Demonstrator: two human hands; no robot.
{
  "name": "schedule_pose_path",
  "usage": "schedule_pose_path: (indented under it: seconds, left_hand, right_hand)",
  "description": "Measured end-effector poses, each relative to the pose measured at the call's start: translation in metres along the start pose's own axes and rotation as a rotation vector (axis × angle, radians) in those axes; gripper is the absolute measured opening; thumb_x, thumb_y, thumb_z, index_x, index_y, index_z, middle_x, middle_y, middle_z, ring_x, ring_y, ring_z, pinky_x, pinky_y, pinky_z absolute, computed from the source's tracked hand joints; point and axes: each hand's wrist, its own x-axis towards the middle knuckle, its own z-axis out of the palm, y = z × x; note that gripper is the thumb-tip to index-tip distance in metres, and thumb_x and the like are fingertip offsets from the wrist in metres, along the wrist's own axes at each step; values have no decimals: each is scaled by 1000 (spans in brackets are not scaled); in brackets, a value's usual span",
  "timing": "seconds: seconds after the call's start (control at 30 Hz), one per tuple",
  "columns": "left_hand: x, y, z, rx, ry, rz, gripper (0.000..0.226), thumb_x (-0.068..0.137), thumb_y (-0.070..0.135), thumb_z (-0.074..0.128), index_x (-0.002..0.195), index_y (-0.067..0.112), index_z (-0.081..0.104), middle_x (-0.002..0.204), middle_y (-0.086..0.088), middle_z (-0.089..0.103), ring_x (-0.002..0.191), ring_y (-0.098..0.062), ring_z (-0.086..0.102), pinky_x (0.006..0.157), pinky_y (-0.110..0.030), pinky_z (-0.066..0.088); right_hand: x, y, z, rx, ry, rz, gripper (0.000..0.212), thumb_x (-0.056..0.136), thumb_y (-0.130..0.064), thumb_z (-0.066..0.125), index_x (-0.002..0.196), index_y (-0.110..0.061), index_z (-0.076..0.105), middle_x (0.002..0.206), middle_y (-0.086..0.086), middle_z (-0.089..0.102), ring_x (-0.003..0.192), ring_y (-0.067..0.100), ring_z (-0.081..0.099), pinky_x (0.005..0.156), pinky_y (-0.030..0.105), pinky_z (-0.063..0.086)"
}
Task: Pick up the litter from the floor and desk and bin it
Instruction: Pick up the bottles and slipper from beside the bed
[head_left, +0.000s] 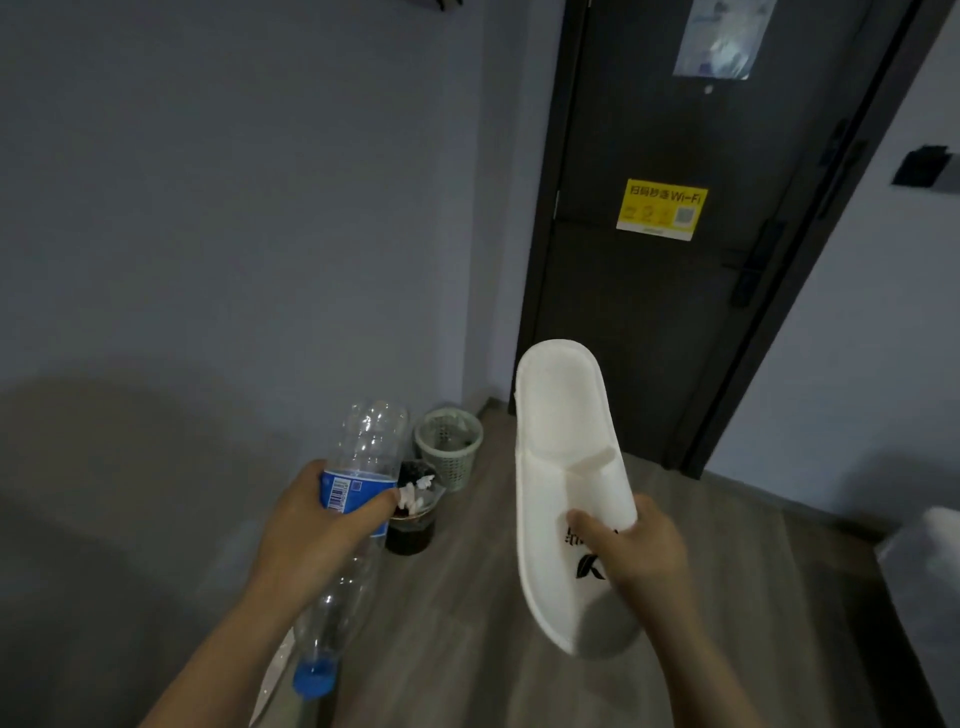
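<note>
Hotel room: Wi-Fi sticker (661, 209) on door (675, 291), disposable slipper (563, 447).

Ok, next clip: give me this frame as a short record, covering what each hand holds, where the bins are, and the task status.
left hand: grips a clear plastic bottle, blue cap pointing toward the camera
right hand: holds a white disposable slipper at its toe end, heel pointing away
bins: mesh wastebasket near the wall corner; dark container with white scraps in front of it; both on the wood floor
background: dark door with yellow Wi-Fi sticker
status: both items in hand, not yet binned
</note>
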Motion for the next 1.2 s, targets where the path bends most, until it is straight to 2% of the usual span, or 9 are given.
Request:
schedule_pose_path:
  seconds: [0.2, 0.4, 0.47, 0.53, 0.67, 0.8, 0.97, 1.1, 1.2]
  left_hand:
    - [91, 22, 61, 54, 90, -40, 28, 73, 24, 79, 80, 18, 53, 74, 2, 63, 65, -10, 59, 53, -21, 39]
    - [171, 14, 102, 63, 104, -117, 29, 76, 23, 79, 87, 14, 54, 79, 0, 63, 68, -12, 60, 55, -21, 43]
    - [200, 7, 114, 69, 107, -141, 35, 75, 24, 79, 91, 6, 54, 80, -4, 64, 67, -14, 60, 55, -21, 42]
    - [230, -3, 125, 70, 107, -156, 32, 74, 23, 80, 84, 8, 53, 75, -4, 62, 63, -13, 58, 52, -20, 40]
    - [301, -28, 143, 53, 104, -208, 30, 74, 24, 79, 81, 11, 53, 73, -3, 63, 62, -13, 57, 52, -21, 40]
    - [382, -52, 156, 35, 89, -275, 29, 74, 22, 80, 79, 14, 53, 75, -2, 62, 63, -11, 56, 49, -14, 40]
    - [468, -76, 162, 77, 66, -370, 33, 71, 25, 82, 85, 9, 57, 77, -4, 64, 67, -16, 59, 57, -23, 43]
    - [510, -100, 169, 120, 57, -446, 41, 65, 33, 85, 85, 11, 57, 76, -5, 65, 70, -21, 62, 61, -30, 47]
    - [536, -121, 178, 153, 68, -522, 37, 68, 31, 84, 85, 12, 57, 76, -5, 66, 72, -23, 63, 63, -33, 49]
  right_hand:
    - [135, -9, 16, -11, -123, -39, 34, 75, -34, 79, 98, -16, 62, 88, 0, 68, 75, 14, 64, 60, 30, 50]
    - [228, -8, 52, -45, -232, -9, 41, 77, -35, 77, 109, -15, 61, 94, 1, 68, 79, 15, 64, 56, 22, 45]
    - [260, -7, 67, -63, -256, 2, 44, 78, -37, 76, 112, -15, 60, 97, 2, 68, 81, 16, 64, 58, 23, 47]
    - [292, -6, 85, -72, -279, 25, 47, 78, -39, 75, 115, -17, 58, 99, 2, 67, 83, 17, 64, 61, 27, 50]
    - [355, -10, 129, -143, -324, 40, 44, 80, -37, 74, 115, -21, 52, 97, -2, 63, 78, 8, 58, 52, 18, 39]
    - [424, -19, 176, -198, -364, 75, 37, 80, -29, 75, 108, -19, 53, 87, -4, 63, 71, 6, 58, 49, 17, 38]
    - [498, -23, 244, -239, -420, 164, 39, 78, -30, 75, 107, -13, 53, 89, 1, 61, 72, 11, 58, 52, 22, 42]
    - [543, -13, 292, -308, -507, 208, 41, 76, -33, 76, 103, -16, 51, 85, -3, 60, 71, 11, 59, 54, 25, 44]
    - [575, -3, 329, -358, -582, 208, 39, 76, -34, 75, 101, -16, 51, 85, -2, 61, 73, 12, 60, 55, 24, 45]
